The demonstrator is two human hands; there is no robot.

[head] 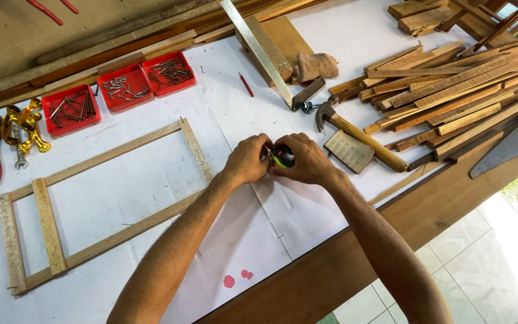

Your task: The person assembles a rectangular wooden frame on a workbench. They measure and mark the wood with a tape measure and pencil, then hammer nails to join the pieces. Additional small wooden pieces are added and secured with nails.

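Both hands (280, 159) closed around small green-black tape measure (283, 156), beside wooden frame (100, 204)

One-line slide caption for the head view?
Both hands, left hand and right hand, clasp a small tape measure beside a wooden frame and hammer.

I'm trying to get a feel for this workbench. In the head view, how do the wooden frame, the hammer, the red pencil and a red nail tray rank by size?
1. Wooden frame, by far the largest.
2. Hammer.
3. Red nail tray, shorter than the hammer but broader, so these two are close.
4. Red pencil, smallest; it lies farther from the camera, though clearly slight.
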